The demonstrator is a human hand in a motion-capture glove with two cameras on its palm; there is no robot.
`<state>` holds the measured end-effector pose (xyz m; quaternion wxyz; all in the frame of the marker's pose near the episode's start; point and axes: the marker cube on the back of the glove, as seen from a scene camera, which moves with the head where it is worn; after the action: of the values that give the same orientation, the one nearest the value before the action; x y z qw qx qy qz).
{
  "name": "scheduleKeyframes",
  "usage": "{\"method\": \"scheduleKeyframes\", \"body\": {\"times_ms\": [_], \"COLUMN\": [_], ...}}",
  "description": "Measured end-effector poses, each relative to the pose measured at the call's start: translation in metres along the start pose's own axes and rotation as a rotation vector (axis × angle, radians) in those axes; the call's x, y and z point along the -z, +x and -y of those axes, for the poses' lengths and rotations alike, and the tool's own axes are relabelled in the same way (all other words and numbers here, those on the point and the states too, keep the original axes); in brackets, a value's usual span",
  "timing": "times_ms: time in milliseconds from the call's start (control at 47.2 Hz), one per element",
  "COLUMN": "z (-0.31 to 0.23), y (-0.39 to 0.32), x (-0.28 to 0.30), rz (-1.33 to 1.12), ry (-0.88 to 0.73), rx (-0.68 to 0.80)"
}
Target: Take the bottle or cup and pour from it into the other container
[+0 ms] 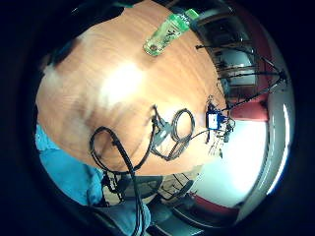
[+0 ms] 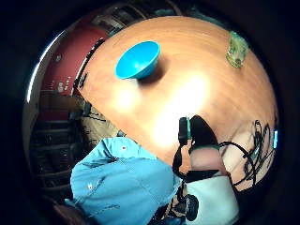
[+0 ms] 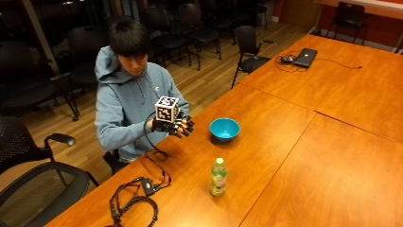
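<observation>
A green bottle (image 3: 218, 178) with a light cap stands upright on the wooden table (image 3: 296, 142), toward its near side. A blue bowl (image 3: 224, 128) sits farther along, close to the person's edge. My gloved right hand (image 3: 178, 125) hovers above the table edge in front of the person's chest, left of the bowl, its fingers loosely spread and holding nothing. The palm views show the bottle (image 1: 167, 32) and the bowl (image 2: 137, 59) at a distance on the table, and the bottle (image 2: 236, 48) again in the thumb side view.
Black cables and a small box (image 3: 146, 189) lie on the table near the bottle's left. A laptop (image 3: 304, 56) sits at the far end. Office chairs (image 3: 38, 175) stand beside the person. Bare tabletop stretches to the right.
</observation>
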<state>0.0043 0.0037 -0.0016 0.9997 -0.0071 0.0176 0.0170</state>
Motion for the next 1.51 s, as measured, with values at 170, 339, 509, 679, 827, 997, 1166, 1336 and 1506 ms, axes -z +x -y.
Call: {"method": "scheduleKeyframes", "body": {"times_ms": [170, 339, 509, 679, 827, 997, 1166, 1336, 1506], "z": [-0.018, -0.035, -0.047, -0.053, -0.051, -0.051, -0.037, -0.011, 0.024], "y": [0.015, 0.044, 0.072, 0.1, 0.136, 0.165, 0.198, 0.218, 0.231], "x": [-0.003, -0.004, -0.005, -0.007, 0.002, 0.002, 0.008, 0.005, -0.005], "rz": [-0.001, 0.001, 0.004, 0.006, 0.025, 0.02, 0.141, 0.477, 0.701], "ry": [0.0, -0.001, -0.014, -0.01, -0.034, 0.004, 0.097, 0.236, 0.319], "rx": [-0.03, -0.084, -0.154, -0.204, -0.262, -0.297, -0.289, -0.234, -0.174]}}
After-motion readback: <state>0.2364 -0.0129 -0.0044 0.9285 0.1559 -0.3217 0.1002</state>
